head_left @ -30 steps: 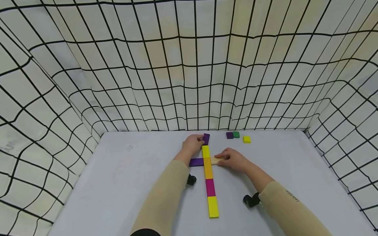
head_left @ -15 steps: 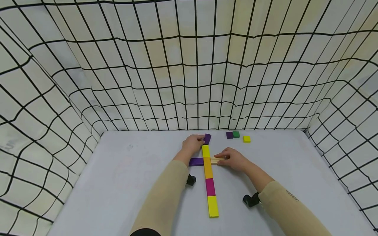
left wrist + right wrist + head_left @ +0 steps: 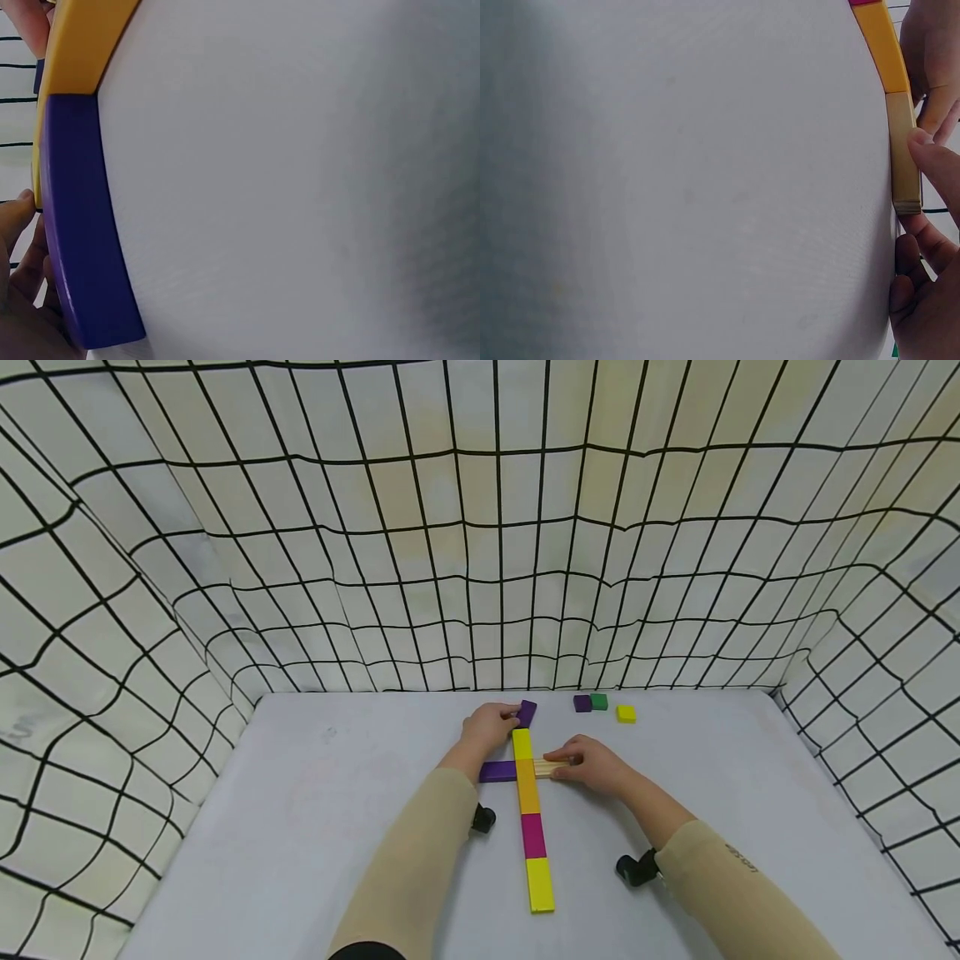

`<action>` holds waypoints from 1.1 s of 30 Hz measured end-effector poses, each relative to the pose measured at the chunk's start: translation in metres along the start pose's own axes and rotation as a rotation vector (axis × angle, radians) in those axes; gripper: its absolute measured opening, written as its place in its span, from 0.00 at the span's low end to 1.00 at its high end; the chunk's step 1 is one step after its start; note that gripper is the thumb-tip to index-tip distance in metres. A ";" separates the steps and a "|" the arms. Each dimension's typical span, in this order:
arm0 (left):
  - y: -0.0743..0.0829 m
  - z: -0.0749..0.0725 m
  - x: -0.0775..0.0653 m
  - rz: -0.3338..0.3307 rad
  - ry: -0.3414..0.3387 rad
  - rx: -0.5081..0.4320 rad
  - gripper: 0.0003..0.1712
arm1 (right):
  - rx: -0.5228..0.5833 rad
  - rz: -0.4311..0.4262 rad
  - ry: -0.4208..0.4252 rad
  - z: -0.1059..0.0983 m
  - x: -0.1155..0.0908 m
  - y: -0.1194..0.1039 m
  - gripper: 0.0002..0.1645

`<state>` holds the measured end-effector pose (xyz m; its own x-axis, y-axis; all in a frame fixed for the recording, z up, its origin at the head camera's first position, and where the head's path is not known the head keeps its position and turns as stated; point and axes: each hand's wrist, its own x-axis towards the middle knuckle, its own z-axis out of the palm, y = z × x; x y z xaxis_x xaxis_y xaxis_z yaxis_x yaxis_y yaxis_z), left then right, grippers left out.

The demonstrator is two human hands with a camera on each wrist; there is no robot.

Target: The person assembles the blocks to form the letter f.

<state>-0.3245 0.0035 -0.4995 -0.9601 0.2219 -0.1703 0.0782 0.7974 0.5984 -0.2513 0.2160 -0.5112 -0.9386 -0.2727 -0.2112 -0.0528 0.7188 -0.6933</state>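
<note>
In the head view, my left hand (image 3: 489, 727) has its thumb and a finger on a small purple block (image 3: 528, 713), which sits slanted at the far end of a line of coloured blocks. That line runs toward me: a yellow block (image 3: 522, 744), an orange block (image 3: 528, 787), a magenta block (image 3: 533, 836) and another yellow block (image 3: 539, 885). A longer purple block (image 3: 498, 772) butts against the orange one from the left. From the right, a bare wood block (image 3: 904, 150) meets it, pinched along its sides by the thumb and finger of my right hand (image 3: 592, 766).
Beyond my right hand lie a dark purple block (image 3: 582, 703), a green block (image 3: 598, 702) and a yellow block (image 3: 626, 714). They rest on a white table (image 3: 337, 827). Pale walls with black netting (image 3: 480, 552) rise along its back and sides.
The small purple block at the far end has turned a little, its far end swinging right, in my left fingers. My right hand has stayed on the wood block.
</note>
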 end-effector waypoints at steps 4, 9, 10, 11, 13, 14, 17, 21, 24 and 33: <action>-0.002 -0.001 0.000 0.014 -0.009 -0.009 0.22 | -0.001 0.005 0.001 0.001 0.001 0.000 0.18; -0.003 -0.004 -0.001 0.029 -0.025 -0.055 0.23 | -0.012 0.009 0.001 0.002 0.001 -0.001 0.18; -0.003 -0.005 -0.001 0.028 -0.029 -0.068 0.23 | -0.012 0.009 0.002 0.001 0.001 -0.001 0.18; -0.004 -0.006 -0.002 0.029 -0.032 -0.079 0.23 | -0.015 0.007 0.002 0.001 0.001 0.000 0.18; -0.005 -0.006 -0.002 0.030 -0.035 -0.099 0.23 | -0.013 0.011 0.003 0.001 0.001 0.000 0.18; -0.006 -0.006 -0.002 0.033 -0.034 -0.104 0.23 | -0.013 0.013 0.003 0.001 0.001 0.000 0.18; -0.009 -0.008 -0.003 0.043 -0.025 -0.120 0.22 | -0.014 0.014 0.002 0.001 0.000 -0.001 0.18; -0.013 -0.013 -0.007 0.057 -0.018 -0.135 0.21 | -0.006 0.020 0.000 0.002 0.000 -0.001 0.18; -0.017 -0.017 -0.012 0.084 -0.018 -0.137 0.21 | -0.006 0.015 0.000 0.001 0.000 -0.001 0.18; -0.028 -0.034 -0.032 0.176 -0.029 -0.063 0.21 | -0.020 0.009 0.003 0.003 0.000 0.000 0.18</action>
<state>-0.3054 -0.0448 -0.4836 -0.9248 0.3720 -0.0803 0.2267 0.7080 0.6689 -0.2507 0.2142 -0.5129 -0.9400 -0.2642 -0.2159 -0.0507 0.7339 -0.6773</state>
